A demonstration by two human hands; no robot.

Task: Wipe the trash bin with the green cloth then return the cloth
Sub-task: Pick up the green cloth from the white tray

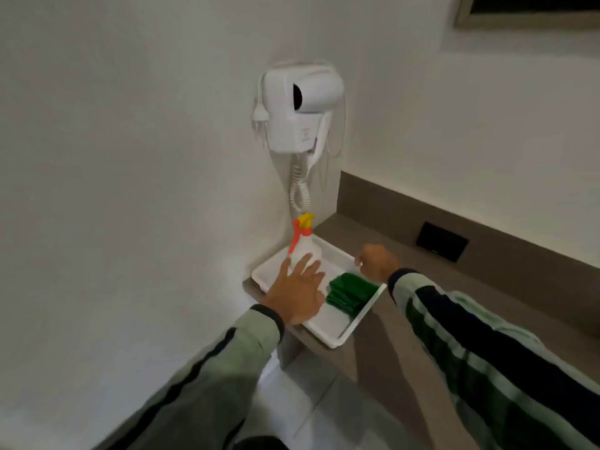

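A folded green cloth (350,292) lies in the right half of a white tray (350,334) on the end of a brown counter. My left hand (297,295) hovers over the tray's left half with fingers spread, just in front of a white spray bottle (305,250) with a yellow and orange head. My right hand (378,263) is at the tray's far right rim, fingers curled; whether it grips the rim is unclear. No trash bin is in view.
A white wall-mounted hair dryer (302,108) with a coiled cord hangs above the tray. The brown counter (418,280) runs right along the wall, with a black socket plate (441,241) on its backsplash. Grey floor tiles (308,401) show below.
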